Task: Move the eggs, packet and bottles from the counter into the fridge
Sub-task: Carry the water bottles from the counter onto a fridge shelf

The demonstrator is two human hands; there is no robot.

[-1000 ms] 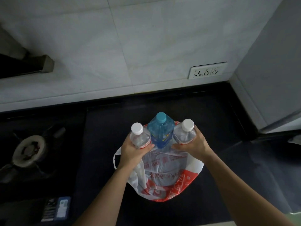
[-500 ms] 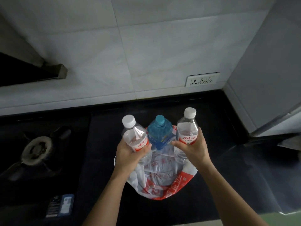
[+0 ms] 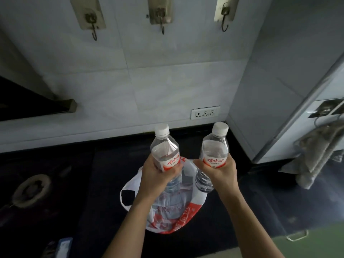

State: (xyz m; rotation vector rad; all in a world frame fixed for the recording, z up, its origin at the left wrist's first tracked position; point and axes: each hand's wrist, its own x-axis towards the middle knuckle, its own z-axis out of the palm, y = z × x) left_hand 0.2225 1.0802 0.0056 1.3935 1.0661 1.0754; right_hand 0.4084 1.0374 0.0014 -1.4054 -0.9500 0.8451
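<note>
My left hand (image 3: pixel 158 175) grips a clear water bottle (image 3: pixel 164 146) with a white cap and a red-and-white label. My right hand (image 3: pixel 220 172) grips a second bottle (image 3: pixel 215 146) of the same kind. Both bottles are upright and lifted above a white and red plastic bag (image 3: pixel 175 211) lying on the black counter (image 3: pixel 108 183). The blue bottle seen earlier in the bag is hidden behind my left hand and bottle. A grey-white fridge (image 3: pixel 286 90) stands at the right. No eggs or packet are in sight.
A gas burner (image 3: pixel 32 189) sits on the counter at the left. A wall socket (image 3: pixel 204 112) and three hooks (image 3: pixel 162 17) are on the tiled wall. A grey cloth (image 3: pixel 320 153) hangs beside the fridge. A small blue card (image 3: pixel 63 246) lies near the counter's front edge.
Both hands have lifted their bottles up out of the bag. The view has tilted upward, bringing the wall hooks and more of the fridge into sight. The blue bottle is no longer visible.
</note>
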